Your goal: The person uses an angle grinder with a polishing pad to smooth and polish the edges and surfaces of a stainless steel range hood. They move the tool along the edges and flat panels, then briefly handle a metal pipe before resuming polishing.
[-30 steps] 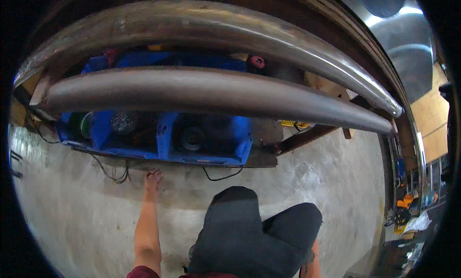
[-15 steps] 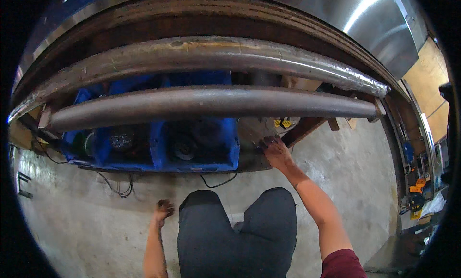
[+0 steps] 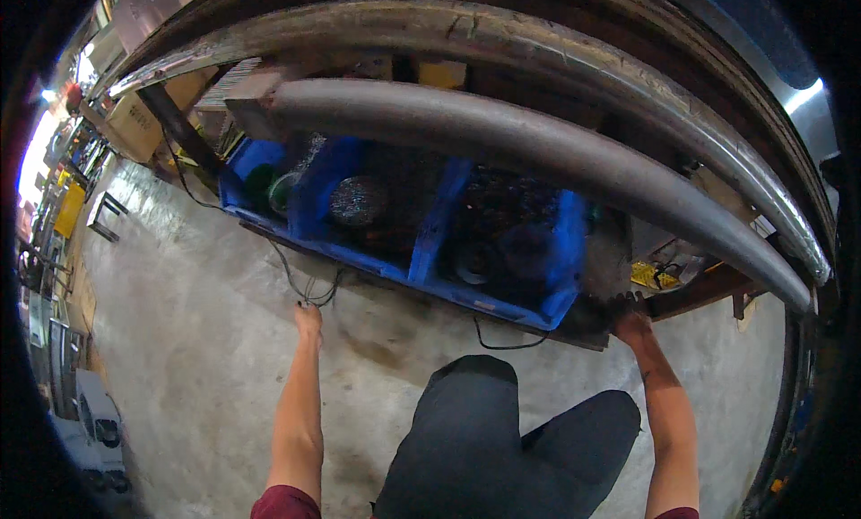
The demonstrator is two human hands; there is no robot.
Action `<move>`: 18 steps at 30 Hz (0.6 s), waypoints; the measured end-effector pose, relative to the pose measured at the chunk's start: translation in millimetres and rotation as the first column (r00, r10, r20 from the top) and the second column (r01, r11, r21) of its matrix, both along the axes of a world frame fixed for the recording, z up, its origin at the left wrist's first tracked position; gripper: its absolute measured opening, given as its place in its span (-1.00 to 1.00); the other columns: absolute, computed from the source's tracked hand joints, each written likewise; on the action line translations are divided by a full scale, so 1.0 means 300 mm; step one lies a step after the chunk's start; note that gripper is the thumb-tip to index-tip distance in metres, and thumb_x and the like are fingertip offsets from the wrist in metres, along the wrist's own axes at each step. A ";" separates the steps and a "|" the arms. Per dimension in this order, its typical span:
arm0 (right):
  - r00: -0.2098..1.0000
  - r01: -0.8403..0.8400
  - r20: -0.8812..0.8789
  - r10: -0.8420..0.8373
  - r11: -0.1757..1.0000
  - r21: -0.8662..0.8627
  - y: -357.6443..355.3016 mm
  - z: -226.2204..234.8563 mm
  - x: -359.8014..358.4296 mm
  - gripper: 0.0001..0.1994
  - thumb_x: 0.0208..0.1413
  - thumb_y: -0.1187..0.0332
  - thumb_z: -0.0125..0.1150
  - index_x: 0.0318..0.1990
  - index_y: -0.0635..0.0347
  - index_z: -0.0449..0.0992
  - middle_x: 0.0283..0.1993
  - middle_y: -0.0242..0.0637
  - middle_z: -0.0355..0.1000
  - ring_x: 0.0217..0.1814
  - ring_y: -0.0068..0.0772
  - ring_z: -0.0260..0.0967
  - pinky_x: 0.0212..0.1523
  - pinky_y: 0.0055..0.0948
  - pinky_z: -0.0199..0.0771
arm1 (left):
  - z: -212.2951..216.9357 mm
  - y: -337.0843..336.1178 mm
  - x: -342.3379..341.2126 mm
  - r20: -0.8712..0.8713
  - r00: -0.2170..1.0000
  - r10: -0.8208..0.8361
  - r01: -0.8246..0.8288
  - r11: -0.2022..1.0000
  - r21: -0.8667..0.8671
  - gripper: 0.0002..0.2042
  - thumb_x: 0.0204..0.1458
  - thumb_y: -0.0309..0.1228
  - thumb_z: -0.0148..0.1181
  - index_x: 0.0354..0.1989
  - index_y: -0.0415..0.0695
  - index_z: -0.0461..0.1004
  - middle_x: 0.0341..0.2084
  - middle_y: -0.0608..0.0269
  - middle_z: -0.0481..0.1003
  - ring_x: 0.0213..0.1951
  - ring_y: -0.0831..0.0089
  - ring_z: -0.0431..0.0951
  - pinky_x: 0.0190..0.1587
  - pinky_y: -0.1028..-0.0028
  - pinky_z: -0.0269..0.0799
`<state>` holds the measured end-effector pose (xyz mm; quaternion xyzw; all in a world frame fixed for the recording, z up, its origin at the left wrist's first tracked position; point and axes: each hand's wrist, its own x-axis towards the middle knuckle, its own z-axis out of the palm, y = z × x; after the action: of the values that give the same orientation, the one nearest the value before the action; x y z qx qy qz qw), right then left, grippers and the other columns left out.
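My left hand reaches forward over the floor, its fingertips at the lower end of a looped black cable hanging below the shelf. Whether the fingers hold the cable is too small to tell. My right hand rests at the shelf's right end, beside the blue bins, with its darkened fingers spread forward. Inside the bins are a green-and-white round item, a shiny pile of small metal pieces and a dim disc-like part.
A thick grey metal pipe and a longer, shinier pipe cross above the bins. Another cable droops under the shelf. At far left stand a cardboard box and a small dark stand. Concrete floor lies beneath.
The view has swung left, tilting the pipes and bins. My left hand has stretched forward from beside my knee to the hanging cable. My right hand remains at the shelf's right end.
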<state>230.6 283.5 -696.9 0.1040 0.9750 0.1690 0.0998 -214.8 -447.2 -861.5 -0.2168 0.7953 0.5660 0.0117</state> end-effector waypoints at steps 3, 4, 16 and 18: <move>0.980 0.146 0.150 -0.129 0.983 -0.108 -0.150 0.134 -0.128 -0.48 0.31 0.02 0.22 0.35 -0.04 0.62 0.38 -0.12 0.55 0.54 0.00 0.37 0.66 0.33 0.07 | -0.075 0.009 -0.089 0.060 0.998 0.001 -0.013 0.981 0.192 -0.28 0.24 -0.52 0.06 0.65 -0.24 0.14 0.01 0.21 0.47 -0.05 0.48 0.45 -0.14 0.34 0.45; 0.966 0.202 0.195 -0.171 0.968 -0.151 -0.171 0.167 -0.158 -0.47 0.35 0.01 0.18 0.40 -0.08 0.60 0.44 -0.17 0.52 0.59 -0.01 0.33 0.68 0.32 0.03 | -0.057 -0.038 -0.135 -0.080 0.970 -0.231 0.238 0.967 0.089 -0.34 0.31 -0.40 0.07 0.61 -0.23 0.20 -0.07 0.19 0.51 -0.10 0.43 0.49 -0.16 0.35 0.48; 0.998 -0.064 -0.022 0.064 0.997 -0.042 -0.177 0.125 -0.138 -0.42 0.07 0.13 0.38 0.31 -0.09 0.62 0.17 -0.19 0.64 0.32 -0.01 0.53 0.34 0.26 0.46 | 0.033 -0.068 0.011 0.078 0.956 -0.282 0.186 0.793 0.580 -0.55 0.38 -0.50 0.00 0.44 -0.06 0.36 -0.38 0.32 0.45 -0.44 0.44 0.42 -0.43 0.36 0.41; 0.998 -0.013 -0.057 0.016 0.999 0.049 -0.216 0.165 -0.098 -0.48 0.04 0.16 0.40 0.22 -0.07 0.68 0.14 -0.19 0.65 0.30 -0.01 0.55 0.32 0.21 0.48 | 0.044 0.046 0.203 0.277 0.846 -0.455 0.454 0.888 0.073 -0.53 0.30 -0.59 -0.01 0.39 -0.12 0.40 -0.37 0.27 0.50 -0.44 0.44 0.48 -0.43 0.36 0.41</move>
<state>201.2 218.6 -647.3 0.1041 0.9738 0.1905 0.0681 -153.8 -433.5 -848.2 -0.1020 0.8124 0.5114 0.2608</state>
